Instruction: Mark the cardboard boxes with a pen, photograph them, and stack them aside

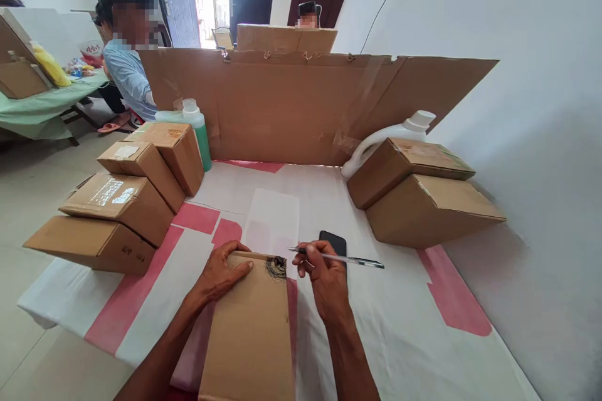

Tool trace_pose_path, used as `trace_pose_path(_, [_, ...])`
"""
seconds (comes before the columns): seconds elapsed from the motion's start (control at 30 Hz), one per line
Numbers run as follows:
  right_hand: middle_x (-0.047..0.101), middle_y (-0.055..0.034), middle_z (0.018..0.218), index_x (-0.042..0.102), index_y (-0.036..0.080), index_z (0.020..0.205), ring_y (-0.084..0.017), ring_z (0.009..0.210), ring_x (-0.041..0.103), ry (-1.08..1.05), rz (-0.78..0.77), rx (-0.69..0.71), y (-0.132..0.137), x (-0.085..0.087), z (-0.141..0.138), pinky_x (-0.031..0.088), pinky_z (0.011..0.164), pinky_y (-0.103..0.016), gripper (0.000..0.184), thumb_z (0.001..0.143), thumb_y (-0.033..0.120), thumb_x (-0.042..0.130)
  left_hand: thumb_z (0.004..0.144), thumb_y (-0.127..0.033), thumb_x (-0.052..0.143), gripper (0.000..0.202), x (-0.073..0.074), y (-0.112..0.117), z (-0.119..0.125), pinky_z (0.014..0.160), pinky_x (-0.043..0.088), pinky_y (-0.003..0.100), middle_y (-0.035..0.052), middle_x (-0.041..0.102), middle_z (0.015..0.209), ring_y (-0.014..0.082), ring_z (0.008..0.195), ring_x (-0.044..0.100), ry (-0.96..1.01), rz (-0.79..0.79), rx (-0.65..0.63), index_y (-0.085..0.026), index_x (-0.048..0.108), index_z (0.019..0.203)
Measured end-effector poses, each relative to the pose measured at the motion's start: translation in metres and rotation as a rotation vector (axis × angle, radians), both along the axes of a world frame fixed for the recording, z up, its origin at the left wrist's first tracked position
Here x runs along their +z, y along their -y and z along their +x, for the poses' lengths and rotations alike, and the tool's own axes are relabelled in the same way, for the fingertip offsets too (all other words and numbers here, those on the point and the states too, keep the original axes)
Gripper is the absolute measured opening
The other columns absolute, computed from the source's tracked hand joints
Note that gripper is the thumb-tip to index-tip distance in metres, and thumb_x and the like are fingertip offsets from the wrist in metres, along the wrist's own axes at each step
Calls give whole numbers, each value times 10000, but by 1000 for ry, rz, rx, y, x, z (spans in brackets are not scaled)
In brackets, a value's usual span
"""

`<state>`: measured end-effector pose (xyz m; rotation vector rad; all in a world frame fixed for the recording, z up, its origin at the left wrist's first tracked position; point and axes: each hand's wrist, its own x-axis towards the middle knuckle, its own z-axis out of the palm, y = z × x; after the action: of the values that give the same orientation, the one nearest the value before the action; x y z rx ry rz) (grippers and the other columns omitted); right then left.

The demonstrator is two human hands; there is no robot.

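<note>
A brown cardboard box [249, 326] lies in front of me on the cloth-covered table, and a dense black scribble [276, 267] marks its far right corner. My left hand [224, 272] grips the box at its far left corner, thumb on the top face and fingers over the edge. In my right hand [326, 276] is a clear pen [357, 260], pinched between thumb and fingers. Its dark tip points left and is held just right of the scribbled corner, apart from the cardboard. Behind the right hand lies a black phone [333, 242], partly hidden.
Several cardboard boxes [117, 200] line the left side; two more boxes [433, 207] stand right, by a white jug [418, 122]. A green bottle [200, 135] stands back left. A tall cardboard panel [291, 109] closes the table's back. One person [129, 75] sits left, another behind the panel.
</note>
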<state>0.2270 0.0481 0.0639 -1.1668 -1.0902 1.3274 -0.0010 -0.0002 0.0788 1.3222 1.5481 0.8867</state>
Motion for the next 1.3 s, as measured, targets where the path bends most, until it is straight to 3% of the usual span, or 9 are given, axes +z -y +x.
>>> trace_pose_path(0.07, [662, -11, 783, 577, 219, 843, -126, 624, 571, -149, 4, 60, 13, 4, -6, 422, 522, -237, 311, 866, 499, 711, 794, -425, 665, 270, 0, 0, 0, 680, 473, 262, 21, 683, 873, 195, 787, 615, 11, -3, 5, -194, 676, 933])
trace_pose_path(0.17, [628, 22, 629, 592, 207, 832, -92, 521, 482, -115, -7, 142, 21, 4, -12, 377, 499, -218, 298, 884, 470, 722, 791, -430, 670, 287, 0, 1, 0, 675, 477, 262, 22, 684, 862, 194, 773, 613, 19, -6, 9, -191, 677, 949])
trace_pose_path(0.37, [622, 10, 672, 549, 206, 786, -97, 529, 496, -78, -31, 142, 11, 6, 4, 342, 467, -214, 386, 873, 558, 681, 802, -435, 660, 293, 1, 2, 0, 656, 483, 267, 17, 682, 833, 190, 729, 612, 42, -23, 8, -195, 676, 969])
trace_pose_path(0.5, [661, -22, 733, 521, 220, 853, -148, 567, 601, 391, -100, 139, -21, 4, 23, 391, 476, -241, 361, 940, 569, 502, 803, -480, 660, 334, 2, 2, 1, 640, 484, 272, 27, 684, 844, 204, 743, 616, 50, -9, -5, -192, 673, 973])
trace_pose_path(0.67, [709, -114, 738, 548, 195, 691, -241, 750, 714, 850, -189, 93, -55, -16, 15, 436, 610, -278, 192, 825, 235, 680, 768, -548, 683, 402, 3, 2, 3, 623, 498, 285, 41, 703, 857, 221, 740, 636, 98, -30, -3, -192, 680, 953])
trace_pose_path(0.8, [745, -190, 924, 633, 164, 803, -295, 946, 729, 1033, -218, 45, -46, -23, 4, 462, 716, -306, 104, 846, 237, 694, 757, -577, 690, 428, -1, 2, 4, 608, 501, 289, 47, 727, 876, 222, 725, 646, 134, -36, 30, -196, 694, 954])
trace_pose_path(0.97, [664, -236, 1201, 610, 145, 1103, -351, 1148, 658, 1172, -258, -132, -26, -15, 28, 498, 866, -392, 280, 929, 364, 628, 765, -599, 688, 455, -2, -1, 0, 630, 521, 295, 45, 729, 910, 230, 759, 656, 100, -59, -10, -206, 684, 994])
trace_pose_path(1.1, [584, -326, 1253, 585, 92, 1102, -453, 1258, 561, 1193, -362, -252, -25, -18, 55, 502, 907, -496, 445, 820, 392, 756, 766, -590, 687, 451, 1, -1, -2, 614, 513, 285, 43, 709, 879, 227, 749, 650, 84, -79, -27, -200, 680, 993])
trace_pose_path(1.3, [697, -239, 1054, 610, 133, 943, -401, 1084, 660, 977, -376, -238, -39, -38, 64, 520, 772, -401, 454, 683, 443, 817, 777, -558, 687, 426, 1, 1, -2, 637, 510, 284, 42, 704, 893, 211, 739, 640, 119, -65, -31, -194, 672, 997])
